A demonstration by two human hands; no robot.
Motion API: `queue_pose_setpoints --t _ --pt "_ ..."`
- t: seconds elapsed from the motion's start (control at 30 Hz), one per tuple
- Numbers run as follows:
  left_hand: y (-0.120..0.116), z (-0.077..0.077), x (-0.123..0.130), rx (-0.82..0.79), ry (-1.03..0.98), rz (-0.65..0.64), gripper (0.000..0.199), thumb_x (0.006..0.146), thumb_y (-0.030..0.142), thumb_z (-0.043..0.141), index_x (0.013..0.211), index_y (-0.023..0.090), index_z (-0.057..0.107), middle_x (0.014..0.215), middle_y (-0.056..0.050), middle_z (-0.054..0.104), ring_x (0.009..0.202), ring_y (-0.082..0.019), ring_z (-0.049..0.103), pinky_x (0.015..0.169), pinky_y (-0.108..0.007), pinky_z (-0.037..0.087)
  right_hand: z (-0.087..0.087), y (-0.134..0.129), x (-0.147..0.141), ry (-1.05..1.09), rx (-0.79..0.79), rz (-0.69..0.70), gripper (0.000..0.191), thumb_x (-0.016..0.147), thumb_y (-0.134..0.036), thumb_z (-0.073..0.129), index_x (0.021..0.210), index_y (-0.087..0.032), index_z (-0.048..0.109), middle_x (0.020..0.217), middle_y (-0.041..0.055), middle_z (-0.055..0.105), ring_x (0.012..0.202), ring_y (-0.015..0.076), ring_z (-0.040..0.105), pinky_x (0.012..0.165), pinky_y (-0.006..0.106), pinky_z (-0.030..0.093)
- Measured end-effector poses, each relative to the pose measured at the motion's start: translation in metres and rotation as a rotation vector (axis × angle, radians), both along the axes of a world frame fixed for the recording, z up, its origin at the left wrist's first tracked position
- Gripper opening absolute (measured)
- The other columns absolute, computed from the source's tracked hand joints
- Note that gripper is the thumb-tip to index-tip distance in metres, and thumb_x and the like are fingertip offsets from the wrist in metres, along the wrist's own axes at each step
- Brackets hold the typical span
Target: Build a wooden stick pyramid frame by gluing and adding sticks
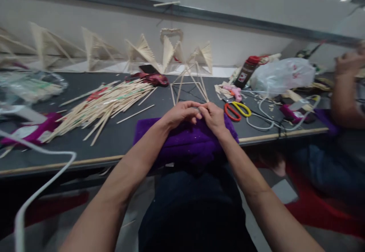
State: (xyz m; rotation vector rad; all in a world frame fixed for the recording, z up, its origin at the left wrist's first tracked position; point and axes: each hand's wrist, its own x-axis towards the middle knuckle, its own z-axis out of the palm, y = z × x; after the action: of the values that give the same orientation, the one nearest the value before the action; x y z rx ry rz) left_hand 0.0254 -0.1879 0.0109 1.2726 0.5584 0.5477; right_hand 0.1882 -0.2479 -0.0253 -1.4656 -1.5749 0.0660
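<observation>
The left hand (pixel 185 112) has its fingers curled inward, the thumb close to the index finger; I cannot tell whether anything is between them. The right hand (pixel 212 117) meets it fingertip to fingertip, thumb and index finger pressed together; whether they pinch a stick is hidden from me. Directly beyond the hands stands the stick frame (pixel 188 83), an open assembly with a crossbar. Below the hands, a purple cloth (pixel 182 141) covers the near edge of the table (pixel 111 141). Just right of the hands: scissors (pixel 235 106) with orange and yellow handles. To the left: a pile of loose sticks (pixel 111 103). Far right: a red-capped canister (pixel 245 73) beside a plastic bag (pixel 285 75), then another person's arm (pixel 343 88). Far side: a row of fan-shaped stick structures (pixel 144 50) along the wall.
</observation>
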Motion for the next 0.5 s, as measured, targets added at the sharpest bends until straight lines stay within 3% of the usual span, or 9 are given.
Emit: queue_pose_setpoints --t 0.07,0.2,0.27,0.33,0.43,0.5 --pt "0.003 0.003 -0.002 0.046 -0.007 0.03 0.034 0.07 0.021 0.079 0.101 0.01 0.07 0.067 -0.005 0.07 0.044 -0.006 0.054 0.046 -0.016 0.041 0.002 0.003 0.002 0.034 -0.008 -0.025 0.027 0.094 -0.041 0.052 0.078 -0.022 0.062 0.076 0.0022 0.066 0.072 0.016 0.06 0.074 0.028 0.045" --pt "0.007 0.009 -0.006 0.064 -0.114 0.147 0.032 0.069 0.023 0.079 0.099 0.013 0.073 0.063 -0.002 0.068 0.04 -0.005 0.047 0.045 -0.016 0.04 0.007 0.005 0.012 0.213 0.025 -0.151 0.031 0.092 -0.047 0.051 0.072 -0.022 0.054 0.067 -0.0025 0.057 0.067 0.0134 0.053 0.07 0.026 0.042" --pt "0.006 0.011 -0.007 0.063 -0.142 0.194 0.033 0.068 0.024 0.08 0.099 0.014 0.074 0.062 -0.001 0.068 0.045 -0.007 0.052 0.05 -0.017 0.044 0.009 0.005 0.017 0.336 0.091 -0.226 0.033 0.091 -0.049 0.051 0.072 -0.022 0.053 0.065 -0.004 0.053 0.065 0.0127 0.05 0.067 0.025 0.041" --pt "0.004 0.011 -0.007 0.092 -0.127 0.209 0.033 0.067 0.029 0.082 0.097 0.015 0.076 0.072 -0.005 0.073 0.062 -0.012 0.065 0.061 -0.019 0.052 0.01 0.004 0.019 0.404 0.155 -0.258 0.033 0.092 -0.049 0.05 0.073 -0.021 0.054 0.066 -0.0037 0.054 0.065 0.0125 0.05 0.067 0.024 0.043" --pt "0.001 0.009 -0.005 0.178 -0.045 0.21 0.035 0.068 0.037 0.085 0.096 0.017 0.08 0.101 -0.011 0.077 0.093 -0.018 0.07 0.073 -0.021 0.055 0.009 0.003 0.014 0.306 0.186 -0.161 0.026 0.092 -0.042 0.053 0.082 -0.021 0.063 0.078 0.0004 0.064 0.074 0.014 0.057 0.075 0.026 0.048" --pt "0.0 0.007 -0.003 0.177 0.033 0.202 0.039 0.065 0.04 0.088 0.095 0.017 0.08 0.102 -0.012 0.076 0.086 -0.017 0.069 0.065 -0.019 0.054 0.009 0.002 0.009 0.195 0.188 -0.068 0.021 0.093 -0.037 0.055 0.087 -0.021 0.068 0.087 0.0036 0.07 0.083 0.0153 0.063 0.08 0.027 0.05"
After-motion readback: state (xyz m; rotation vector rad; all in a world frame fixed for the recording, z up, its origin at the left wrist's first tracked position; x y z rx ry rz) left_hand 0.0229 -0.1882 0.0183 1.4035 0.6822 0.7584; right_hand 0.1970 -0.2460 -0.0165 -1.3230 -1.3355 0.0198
